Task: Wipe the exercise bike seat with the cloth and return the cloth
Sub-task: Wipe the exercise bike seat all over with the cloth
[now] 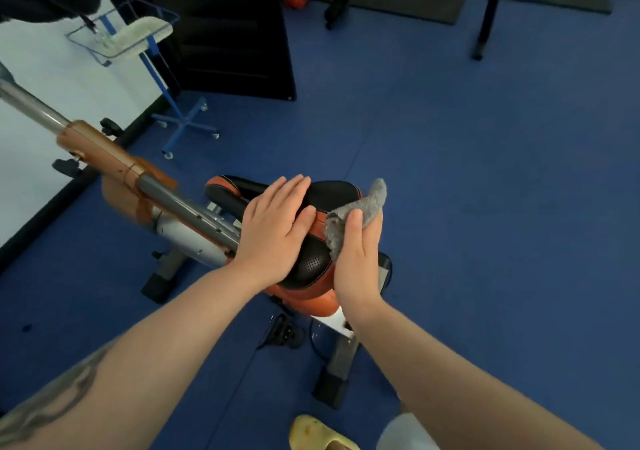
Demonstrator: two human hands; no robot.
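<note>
no readable text, labels, numbers anywhere

Gym or physio room: blue mat flooring, exercise bike at centre, black bench frame upper right, wheeled blue stand upper left.

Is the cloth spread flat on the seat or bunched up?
Bunched. The grey cloth is crumpled in the right hand, one end sticking up, against the seat.
</note>
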